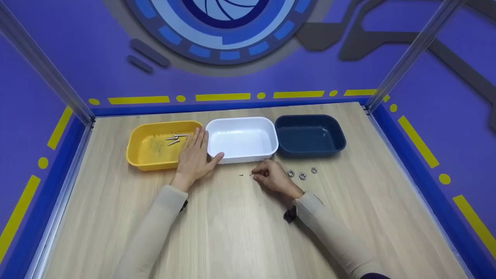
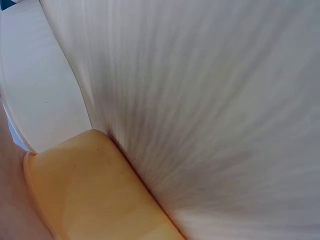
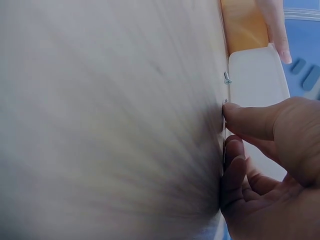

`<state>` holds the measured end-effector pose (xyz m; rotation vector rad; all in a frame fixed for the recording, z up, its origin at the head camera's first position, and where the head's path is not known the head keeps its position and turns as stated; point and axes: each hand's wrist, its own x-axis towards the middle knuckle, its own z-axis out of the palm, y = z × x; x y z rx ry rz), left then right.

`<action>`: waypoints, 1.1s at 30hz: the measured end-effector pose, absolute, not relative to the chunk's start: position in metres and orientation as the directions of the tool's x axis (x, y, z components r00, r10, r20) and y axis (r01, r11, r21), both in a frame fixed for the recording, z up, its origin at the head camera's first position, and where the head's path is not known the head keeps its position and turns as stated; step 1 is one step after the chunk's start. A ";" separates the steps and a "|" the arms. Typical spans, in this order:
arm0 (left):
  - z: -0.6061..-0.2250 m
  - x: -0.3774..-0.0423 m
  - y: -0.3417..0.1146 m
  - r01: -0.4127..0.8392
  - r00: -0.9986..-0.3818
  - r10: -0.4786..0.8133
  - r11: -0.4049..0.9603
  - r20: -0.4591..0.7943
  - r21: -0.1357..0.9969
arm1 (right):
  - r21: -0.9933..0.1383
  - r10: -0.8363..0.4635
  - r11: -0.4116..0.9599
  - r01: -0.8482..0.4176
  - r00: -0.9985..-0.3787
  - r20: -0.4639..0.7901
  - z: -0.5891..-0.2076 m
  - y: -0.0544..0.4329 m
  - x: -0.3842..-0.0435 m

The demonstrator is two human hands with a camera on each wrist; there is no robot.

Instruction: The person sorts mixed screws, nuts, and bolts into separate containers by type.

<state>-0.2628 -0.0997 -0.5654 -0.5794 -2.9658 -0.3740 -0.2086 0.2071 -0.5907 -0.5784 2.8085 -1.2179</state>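
My left hand (image 1: pixel 193 158) lies with straight fingers across the adjoining rims of a yellow tub (image 1: pixel 149 167) and a white tub (image 1: pixel 248 158), its thumb spread along the white tub's front. In front of the white tub, my right hand (image 1: pixel 273 176) pinches a small screw (image 1: pixel 251 174) at its thumb and fingertip; the fingers hide most of it. Another small screw (image 3: pixel 227 78) is on the table just left of that hand. In the right wrist view the thumb (image 3: pixel 250 120) and curled fingers come down at the table surface.
Silver bolts (image 1: pixel 173 142) lie inside the yellow tub. A dark blue tub (image 1: pixel 310 153) stands right of the white one. Three hex nuts (image 1: pixel 302 176) lie on the wooden table (image 1: pixel 232 232) right of my right hand. Purple-blue panels (image 1: pixel 248 81) enclose the back and sides.
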 end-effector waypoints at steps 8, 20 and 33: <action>-0.564 -0.262 -0.100 0.381 -0.924 0.356 0.893 0.143 0.239 | -0.709 -0.340 0.623 -0.332 -0.930 0.137 -0.591 0.206 -0.210; -0.565 -0.262 -0.098 0.402 -0.914 0.377 0.890 0.149 0.214 | -0.715 -0.317 0.635 -0.292 -0.943 0.104 -0.593 0.207 -0.210; -0.567 -0.261 -0.099 0.409 -0.910 0.378 0.885 0.171 0.221 | -0.690 -0.351 0.649 -0.319 -0.931 0.101 -0.584 0.207 -0.209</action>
